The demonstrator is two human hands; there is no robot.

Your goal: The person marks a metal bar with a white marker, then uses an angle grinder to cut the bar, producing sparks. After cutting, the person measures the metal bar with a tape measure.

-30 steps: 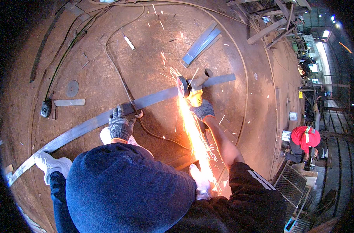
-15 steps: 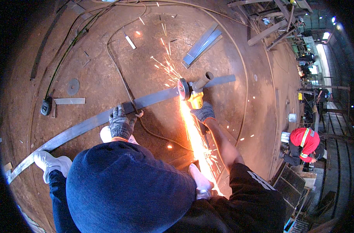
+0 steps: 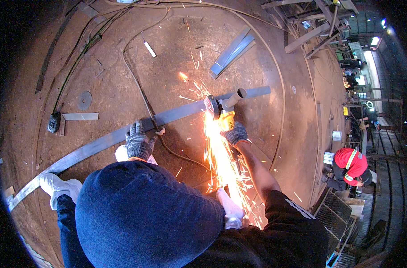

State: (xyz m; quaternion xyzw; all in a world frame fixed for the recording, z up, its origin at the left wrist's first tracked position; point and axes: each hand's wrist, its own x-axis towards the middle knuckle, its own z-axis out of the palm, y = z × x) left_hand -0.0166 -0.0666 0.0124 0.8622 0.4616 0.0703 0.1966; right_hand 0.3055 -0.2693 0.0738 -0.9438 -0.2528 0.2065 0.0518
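Right arm stretched forward from a black sleeve, a worker in a dark blue knit hood works a yellow-and-black angle grinder on a long, flat, grey metal bar. The right hand, in a grey knit glove with an orange cuff, has its fingers curled closely around the tool's body. The left hand, gloved alike, lies palm down, fingers slightly spread over the bar and thumb held apart, near a dark, thin hose that crosses the metal.

The bar runs diagonally over a rough, rust-brown floor, from the lower left to beyond the grinder on the right. At the round disc, bright orange sparks stream back toward the worker; a hollow, grey-brown tube juts up from the grinder's head. Smooth, bluish metal strips lie beyond; at left are an L-shaped metal square and a flat grey disc.

At right, a white, bucket-like container, its contents indistinguishable, stands beside a bent-over co-worker in red.
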